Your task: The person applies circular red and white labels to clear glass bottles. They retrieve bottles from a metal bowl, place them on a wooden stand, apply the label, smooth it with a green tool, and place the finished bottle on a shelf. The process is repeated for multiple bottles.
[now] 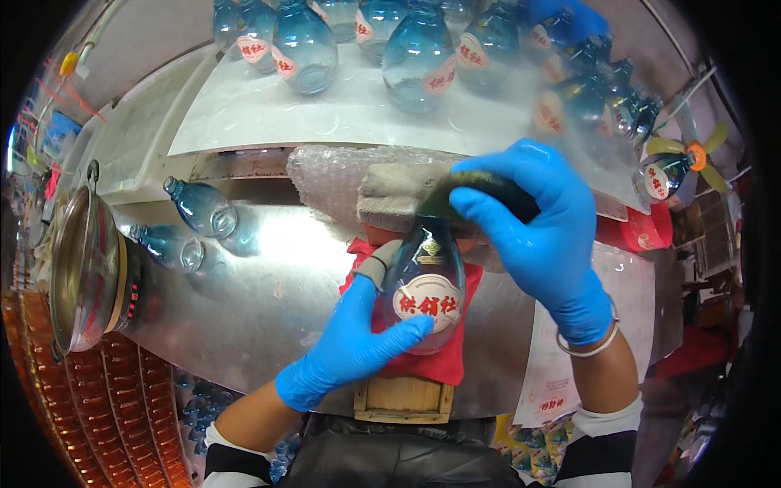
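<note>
My left hand (350, 337), in a blue glove with a grey wrap over a fingertip, is closed around the side of a dark blue glass bottle (427, 252). A round white label with red print is on the bottle's near face. Under it lies a red cloth (443, 368), over a small wooden stand (404, 397). My right hand (541, 232), gloved in blue, pinches a dark flat pad-like piece (506, 193) just above the bottle's neck. Its exact kind cannot be made out. Right behind the neck sits a folded grey-beige cloth (390, 191) on bubble wrap (321, 179).
Several labelled blue bottles (419, 61) stand on a white-covered raised surface (342, 106) at the back. Two unlabelled bottles (199, 207) lie on the metal table (244, 317) at left, near a round metal pan (75, 268). A small fan (695, 154) is at far right; a white sheet (553, 358) lies at right.
</note>
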The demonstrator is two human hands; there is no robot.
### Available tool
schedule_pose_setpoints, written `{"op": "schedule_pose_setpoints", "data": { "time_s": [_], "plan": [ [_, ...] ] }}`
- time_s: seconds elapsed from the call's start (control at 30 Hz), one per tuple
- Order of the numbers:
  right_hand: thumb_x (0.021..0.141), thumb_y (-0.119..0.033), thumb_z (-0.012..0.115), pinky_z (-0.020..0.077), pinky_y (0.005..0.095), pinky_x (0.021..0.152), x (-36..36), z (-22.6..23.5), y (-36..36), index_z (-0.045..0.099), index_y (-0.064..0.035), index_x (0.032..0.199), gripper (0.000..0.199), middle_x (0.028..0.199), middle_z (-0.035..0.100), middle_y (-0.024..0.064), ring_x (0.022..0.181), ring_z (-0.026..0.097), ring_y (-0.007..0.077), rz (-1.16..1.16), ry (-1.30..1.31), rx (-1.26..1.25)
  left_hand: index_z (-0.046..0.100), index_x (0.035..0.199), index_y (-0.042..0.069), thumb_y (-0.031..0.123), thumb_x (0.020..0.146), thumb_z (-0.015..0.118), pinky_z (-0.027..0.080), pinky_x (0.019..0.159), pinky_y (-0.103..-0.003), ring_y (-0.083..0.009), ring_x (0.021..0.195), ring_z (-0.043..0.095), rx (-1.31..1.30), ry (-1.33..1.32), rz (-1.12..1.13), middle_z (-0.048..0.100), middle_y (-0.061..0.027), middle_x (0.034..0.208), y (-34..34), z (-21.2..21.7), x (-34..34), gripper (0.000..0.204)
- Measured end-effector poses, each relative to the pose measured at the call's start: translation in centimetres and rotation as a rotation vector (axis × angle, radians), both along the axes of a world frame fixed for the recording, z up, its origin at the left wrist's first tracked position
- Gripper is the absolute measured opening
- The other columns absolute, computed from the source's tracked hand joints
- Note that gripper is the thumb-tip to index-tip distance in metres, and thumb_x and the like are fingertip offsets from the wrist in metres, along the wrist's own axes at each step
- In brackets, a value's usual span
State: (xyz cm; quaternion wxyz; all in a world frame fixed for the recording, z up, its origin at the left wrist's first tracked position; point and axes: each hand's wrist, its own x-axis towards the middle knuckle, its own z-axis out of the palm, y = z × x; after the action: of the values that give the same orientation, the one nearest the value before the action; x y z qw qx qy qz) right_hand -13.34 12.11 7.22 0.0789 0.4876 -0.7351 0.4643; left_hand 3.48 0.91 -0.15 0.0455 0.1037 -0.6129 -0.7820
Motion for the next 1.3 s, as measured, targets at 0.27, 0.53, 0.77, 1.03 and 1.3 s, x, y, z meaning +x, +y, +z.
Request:
{"op": "schedule_pose_setpoints", "data": {
  "time_s": [0.27, 0.53, 0.77, 1.03, 1.3],
  "plan": [
    [0.072, -0.015, 0.067, 0.0484, 0.0337, 0.065, -1.0, 0.6, -1.2, 0.067, -0.0045, 0.080, 0.013, 0.075, 0.061, 0.0115, 0.070, 0.061, 0.0258, 0.049, -0.033, 0.096, 0.014, 0.141, -0.001, 0.022, 0.075, 0.073, 0.033, 0.103, -0.038, -0.0273, 0.125, 0.038, -0.048, 0.024, -0.044, 0.034, -0.0190, 0.137, 0.1, -1.1, 0.4, 0.091],
    [0.094, -0.033, 0.048, 0.0432, 0.0222, 0.056, 1.1, -5.2, 6.8, 0.054, -0.0093, 0.072, 0.033, 0.065, 0.051, 0.0027, 0.059, 0.051, 0.0126, 0.130, -1.546, -0.411, 0.012, 0.143, 0.001, 0.034, 0.066, 0.079, 0.015, 0.110, -0.044, -0.0298, 0.137, 0.016, -0.613, 0.150, -0.119, 0.024, -0.0195, 0.144, -1.0, -3.0, 1.0, 0.107],
    [0.077, -0.013, 0.072, 0.0368, 0.0174, 0.054, 6.2, -7.5, 5.5, 0.048, -0.0096, 0.073, 0.024, 0.068, 0.050, -0.0036, 0.060, 0.044, 0.0036, 0.071, -1.221, 0.007, 0.018, 0.143, 0.004, 0.024, 0.081, 0.066, 0.025, 0.107, -0.036, -0.0235, 0.130, 0.031, 0.050, 0.169, -0.043, 0.031, -0.0150, 0.142, -0.8, -2.8, 0.2, 0.081],
    [0.081, -0.027, 0.068, 0.0347, 0.0177, 0.051, 6.6, -8.4, 5.2, 0.049, -0.0095, 0.077, 0.026, 0.065, 0.048, -0.0030, 0.057, 0.042, 0.0040, 0.031, -1.389, -0.080, 0.023, 0.143, 0.007, 0.013, 0.090, 0.054, 0.029, 0.105, -0.032, -0.0182, 0.125, 0.038, 0.119, 0.137, 0.038, 0.036, -0.0089, 0.140, -0.3, -1.7, -0.2, 0.062],
    [0.081, -0.031, 0.069, 0.0368, 0.0179, 0.055, 7.0, -8.5, 5.4, 0.048, -0.0094, 0.078, 0.029, 0.068, 0.049, -0.0027, 0.060, 0.043, 0.0038, 0.063, -1.383, -0.126, 0.032, 0.133, 0.003, 0.016, 0.090, 0.053, 0.036, 0.099, -0.034, -0.0202, 0.117, 0.045, 0.154, 0.125, 0.158, 0.046, -0.0135, 0.125, 0.3, -3.2, -0.1, 0.050]
  ]
}}
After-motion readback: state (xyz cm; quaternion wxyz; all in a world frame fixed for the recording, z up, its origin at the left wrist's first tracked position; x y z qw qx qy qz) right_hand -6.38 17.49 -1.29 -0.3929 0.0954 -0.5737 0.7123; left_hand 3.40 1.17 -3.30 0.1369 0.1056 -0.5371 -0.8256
